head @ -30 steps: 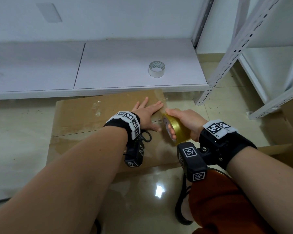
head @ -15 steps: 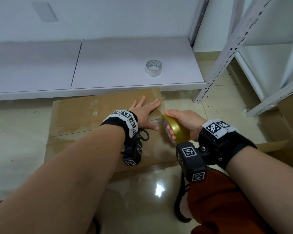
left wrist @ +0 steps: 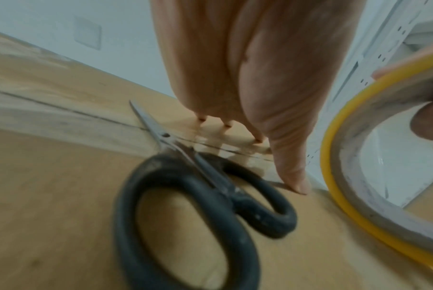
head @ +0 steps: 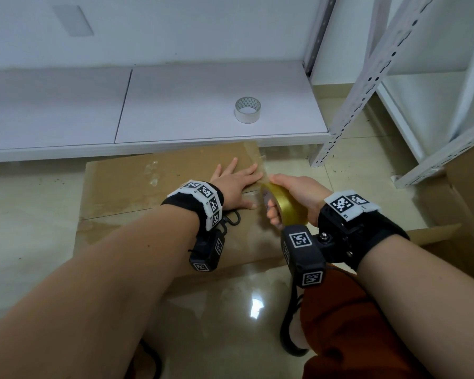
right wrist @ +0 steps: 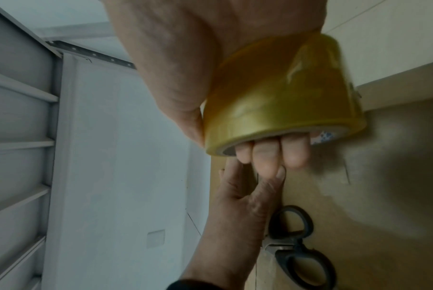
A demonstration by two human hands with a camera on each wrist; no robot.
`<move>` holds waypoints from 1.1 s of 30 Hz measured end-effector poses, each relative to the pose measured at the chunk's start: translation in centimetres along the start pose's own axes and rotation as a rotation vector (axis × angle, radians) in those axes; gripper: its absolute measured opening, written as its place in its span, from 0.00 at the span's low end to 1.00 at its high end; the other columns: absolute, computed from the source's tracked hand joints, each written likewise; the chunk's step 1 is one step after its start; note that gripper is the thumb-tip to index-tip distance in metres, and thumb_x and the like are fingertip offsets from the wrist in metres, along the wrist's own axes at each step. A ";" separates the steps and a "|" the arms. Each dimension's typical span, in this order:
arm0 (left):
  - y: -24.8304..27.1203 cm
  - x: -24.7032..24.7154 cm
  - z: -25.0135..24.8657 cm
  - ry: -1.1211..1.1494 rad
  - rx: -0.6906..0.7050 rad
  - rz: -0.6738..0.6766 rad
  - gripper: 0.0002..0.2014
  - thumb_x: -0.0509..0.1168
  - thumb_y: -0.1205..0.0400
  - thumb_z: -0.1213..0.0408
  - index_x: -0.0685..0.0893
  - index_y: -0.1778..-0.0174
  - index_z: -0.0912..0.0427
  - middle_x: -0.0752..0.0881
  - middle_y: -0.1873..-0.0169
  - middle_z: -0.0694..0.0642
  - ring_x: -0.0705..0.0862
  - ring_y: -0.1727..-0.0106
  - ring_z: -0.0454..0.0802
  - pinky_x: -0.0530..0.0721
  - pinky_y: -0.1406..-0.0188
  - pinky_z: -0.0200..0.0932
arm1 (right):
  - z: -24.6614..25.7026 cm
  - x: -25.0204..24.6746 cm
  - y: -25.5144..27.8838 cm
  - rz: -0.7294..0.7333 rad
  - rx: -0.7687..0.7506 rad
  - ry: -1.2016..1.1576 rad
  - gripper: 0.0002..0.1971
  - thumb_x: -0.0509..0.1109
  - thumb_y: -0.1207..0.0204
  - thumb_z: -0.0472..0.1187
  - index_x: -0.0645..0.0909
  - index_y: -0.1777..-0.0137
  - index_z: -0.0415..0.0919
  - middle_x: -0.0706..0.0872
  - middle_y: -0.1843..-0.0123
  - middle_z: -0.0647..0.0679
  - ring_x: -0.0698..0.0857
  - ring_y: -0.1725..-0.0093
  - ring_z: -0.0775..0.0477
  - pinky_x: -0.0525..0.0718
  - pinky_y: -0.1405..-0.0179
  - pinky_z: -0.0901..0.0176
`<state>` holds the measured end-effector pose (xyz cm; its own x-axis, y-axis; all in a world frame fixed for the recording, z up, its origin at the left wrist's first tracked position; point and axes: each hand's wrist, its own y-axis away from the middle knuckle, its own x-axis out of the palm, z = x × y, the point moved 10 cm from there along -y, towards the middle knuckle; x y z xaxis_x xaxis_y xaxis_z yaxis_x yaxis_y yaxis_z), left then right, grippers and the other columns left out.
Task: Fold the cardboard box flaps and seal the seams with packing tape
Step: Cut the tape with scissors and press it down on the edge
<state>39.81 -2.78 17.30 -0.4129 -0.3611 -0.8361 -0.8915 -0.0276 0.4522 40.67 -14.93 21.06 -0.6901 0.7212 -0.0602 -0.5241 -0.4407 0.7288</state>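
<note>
No legible writing is being shown as the yellow tape roll [head: 285,206] is being gripped by the right hand [head: 298,191] and the brown, glossy-taped cardboard box [head: 137,184] is being pressed by the flat, spread left hand [head: 234,186]

wristband on right wrist [head: 350,204]: square black-and-white marker codes, beside them a tiny mark, perhaps "R1" | wristband on left wrist [head: 203,195]: marker codes only, small characters unreadable | yellow tape roll [right wrist: 280,98]: blue print on the core, too blurred to read
</note>
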 end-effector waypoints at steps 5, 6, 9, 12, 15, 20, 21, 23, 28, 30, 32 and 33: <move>0.6 0.4 -0.8 -0.016 0.016 0.000 0.39 0.64 0.18 0.48 0.47 0.16 0.40 0.46 0.16 0.37 0.36 0.16 0.53 0.36 0.20 0.66 | 0.1 -0.2 0.4 -0.016 -0.054 0.023 0.24 0.66 0.21 0.53 0.82 0.62 0.28 0.86 0.72 0.34 0.83 0.76 0.40 0.85 0.69 0.55; 0.8 0.5 -1.0 -0.017 0.020 -0.002 0.39 0.64 0.18 0.48 0.47 0.16 0.41 0.46 0.16 0.38 0.36 0.16 0.53 0.36 0.19 0.65 | 0.2 -0.2 0.5 -0.022 -0.080 0.033 0.24 0.66 0.21 0.53 0.82 0.61 0.28 0.87 0.71 0.34 0.84 0.75 0.40 0.86 0.70 0.57; 1.4 0.7 -1.7 0.009 0.033 -0.012 0.37 0.64 0.18 0.49 0.53 0.16 0.43 0.52 0.16 0.41 0.37 0.15 0.53 0.37 0.19 0.65 | 0.8 0.2 0.7 -0.031 -0.178 0.035 0.22 0.67 0.21 0.53 0.84 0.61 0.30 0.88 0.67 0.33 0.87 0.73 0.41 0.85 0.72 0.61; 2.1 0.8 -2.2 0.028 0.038 -0.014 0.37 0.64 0.19 0.48 0.54 0.16 0.46 0.56 0.16 0.43 0.37 0.15 0.52 0.38 0.18 0.63 | 1.0 0.7 0.8 -0.010 -0.255 0.030 0.21 0.68 0.21 0.51 0.84 0.62 0.31 0.89 0.66 0.32 0.87 0.71 0.40 0.85 0.66 0.58; 2.1 1.2 -2.1 0.030 0.047 -0.018 0.44 0.69 0.25 0.42 0.53 0.16 0.44 0.54 0.16 0.42 0.36 0.16 0.52 0.36 0.19 0.64 | 0.8 0.8 0.9 -0.004 -0.261 0.029 0.23 0.67 0.21 0.52 0.84 0.65 0.31 0.87 0.71 0.35 0.85 0.75 0.41 0.85 0.69 0.58; 1.4 1.9 -1.5 -0.010 0.054 -0.007 0.55 0.73 0.33 0.34 0.47 0.16 0.39 0.46 0.16 0.38 0.33 0.17 0.53 0.33 0.20 0.64 | 0.4 0.3 0.6 -0.037 -0.224 -0.002 0.24 0.66 0.21 0.54 0.82 0.64 0.31 0.82 0.77 0.39 0.81 0.80 0.43 0.81 0.72 0.58; 1.2 1.9 -1.5 -0.011 0.054 -0.007 0.55 0.73 0.34 0.34 0.47 0.16 0.39 0.46 0.16 0.38 0.33 0.16 0.53 0.33 0.20 0.64 | 0.3 0.3 0.6 -0.042 -0.217 -0.012 0.24 0.67 0.21 0.54 0.82 0.63 0.31 0.82 0.77 0.39 0.81 0.80 0.43 0.81 0.73 0.58; 1.0 1.8 -1.3 -0.015 0.054 -0.009 0.56 0.73 0.34 0.34 0.46 0.16 0.40 0.46 0.16 0.39 0.34 0.16 0.53 0.34 0.19 0.64 | 0.2 0.3 0.7 -0.045 -0.212 -0.042 0.23 0.67 0.21 0.53 0.81 0.62 0.31 0.82 0.77 0.42 0.80 0.80 0.44 0.80 0.74 0.58; 0.9 2.0 -1.0 -0.032 0.048 0.004 0.57 0.73 0.34 0.34 0.44 0.15 0.41 0.42 0.16 0.38 0.33 0.17 0.52 0.33 0.19 0.63 | -0.5 0.7 0.6 -0.012 -0.181 -0.087 0.23 0.66 0.21 0.53 0.80 0.63 0.31 0.81 0.78 0.41 0.78 0.79 0.43 0.80 0.72 0.55; 0.8 2.1 -1.0 -0.026 0.050 0.005 0.57 0.73 0.34 0.34 0.44 0.15 0.41 0.41 0.17 0.38 0.32 0.17 0.52 0.33 0.20 0.63 | -0.6 0.7 0.7 -0.017 -0.182 -0.096 0.22 0.66 0.20 0.52 0.79 0.62 0.31 0.81 0.79 0.42 0.78 0.80 0.43 0.80 0.72 0.55; 0.7 2.0 -1.0 -0.019 0.053 0.002 0.57 0.73 0.33 0.35 0.44 0.15 0.41 0.41 0.17 0.38 0.32 0.17 0.52 0.32 0.20 0.63 | -0.6 0.7 0.8 -0.022 -0.185 -0.101 0.21 0.66 0.20 0.51 0.79 0.62 0.31 0.81 0.79 0.43 0.78 0.81 0.44 0.80 0.74 0.56; 0.7 2.0 -1.0 -0.014 0.054 0.002 0.57 0.73 0.33 0.35 0.44 0.15 0.42 0.41 0.17 0.38 0.32 0.17 0.52 0.32 0.20 0.62 | -0.6 0.7 0.9 -0.020 -0.181 -0.095 0.21 0.66 0.20 0.51 0.79 0.63 0.31 0.81 0.80 0.43 0.78 0.82 0.44 0.79 0.74 0.57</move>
<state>38.50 -4.50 16.26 -0.4167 -0.3476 -0.8400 -0.8994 0.0233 0.4365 39.48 -15.14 21.27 -0.6334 0.7738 -0.0028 -0.6239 -0.5086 0.5933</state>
